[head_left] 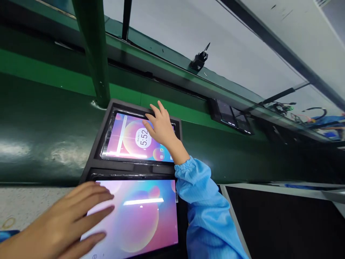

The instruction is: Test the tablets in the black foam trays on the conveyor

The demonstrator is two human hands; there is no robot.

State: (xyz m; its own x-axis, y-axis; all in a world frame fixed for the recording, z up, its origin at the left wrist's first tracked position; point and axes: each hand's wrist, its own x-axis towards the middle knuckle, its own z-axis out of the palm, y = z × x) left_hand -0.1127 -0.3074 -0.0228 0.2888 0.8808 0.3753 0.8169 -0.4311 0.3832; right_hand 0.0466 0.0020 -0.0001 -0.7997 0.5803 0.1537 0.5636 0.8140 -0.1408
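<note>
Two lit tablets lie in a dark foam tray (104,124) on a green conveyor. The far tablet (129,140) shows a pink and blue screen with the time 5:52. My right hand (160,126), in a light blue sleeve, reaches over it with fingers spread, fingertips on or just above its upper right part. The near tablet (142,216) shows a similar pink screen. My left hand (72,219) lies flat on its left edge, fingers stretched out. Neither hand holds anything.
A green post (91,50) rises just behind the tray. Farther right on the belt sits another dark tray (231,115) with unlit devices. A black mat (280,223) lies at my lower right. Cables and blue items show at the far right.
</note>
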